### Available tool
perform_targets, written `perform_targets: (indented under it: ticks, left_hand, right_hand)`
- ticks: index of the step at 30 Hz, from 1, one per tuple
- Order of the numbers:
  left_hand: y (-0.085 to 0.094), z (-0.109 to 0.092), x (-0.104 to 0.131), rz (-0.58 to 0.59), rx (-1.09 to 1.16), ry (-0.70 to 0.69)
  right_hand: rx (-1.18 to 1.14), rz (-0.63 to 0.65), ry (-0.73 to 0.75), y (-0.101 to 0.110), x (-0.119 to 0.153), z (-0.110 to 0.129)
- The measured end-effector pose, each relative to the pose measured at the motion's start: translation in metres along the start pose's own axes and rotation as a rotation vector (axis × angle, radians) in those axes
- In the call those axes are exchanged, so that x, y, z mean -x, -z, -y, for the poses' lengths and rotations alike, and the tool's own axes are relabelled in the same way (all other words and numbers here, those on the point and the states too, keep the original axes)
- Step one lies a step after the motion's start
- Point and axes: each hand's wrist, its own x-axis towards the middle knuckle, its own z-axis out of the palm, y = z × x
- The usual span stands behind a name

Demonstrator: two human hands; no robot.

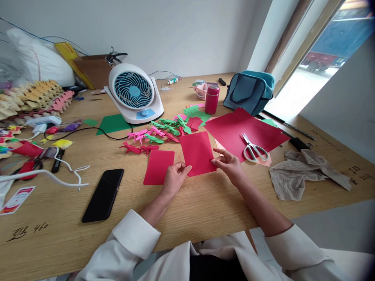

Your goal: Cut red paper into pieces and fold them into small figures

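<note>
A red sheet of paper (198, 152) is held in front of me just above the wooden table. My left hand (176, 175) pinches its lower left corner between thumb and fingers. At the sheet's right edge, my right hand (229, 166) grips with the thumb on top, the index finger stretched out. Beside my left hand lies a smaller stack of red paper (158, 167). White-handled scissors (254, 150) rest on large red sheets (234, 125) to the right. Beyond the held sheet is a heap of cut green, pink and red paper pieces (164, 130).
A black phone (103, 195) lies left of my arms. A white fan (134, 91), a red flask (212, 99) and a blue bag (249, 93) stand farther back. A crumpled cloth (295, 173) lies at right, and white cables (58, 177) at left.
</note>
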Motion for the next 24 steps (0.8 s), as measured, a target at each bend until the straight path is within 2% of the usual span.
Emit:
perform_targets:
  ticks: [6,11,17,21,24]
  left_hand:
    - [-0.0015,-0.0018,0.0020,0.059,-0.048,-0.017]
    - [-0.0001,-0.0001,0.0009,0.035,-0.045,-0.025]
    - [0.0000,0.0011,0.0002,0.058,-0.056,-0.026]
    - [0.0005,-0.0007,-0.0004,0.047,-0.052,0.006]
    - [0.0028,-0.0025,-0.0008,0.069,-0.054,0.072]
  right_hand:
    - [-0.077,0.002,-0.040,-0.0002,-0.0011,-0.0020]
    - [-0.122,-0.042,-0.028,0.0033,-0.0016,0.0033]
    - [-0.085,-0.005,-0.044,0.0008,-0.0011,0.0027]
    - [-0.016,-0.008,0.016,0.0040,-0.0034,0.0018]
    - [0.168,-0.033,0.137,0.0075,-0.0038,0.0010]
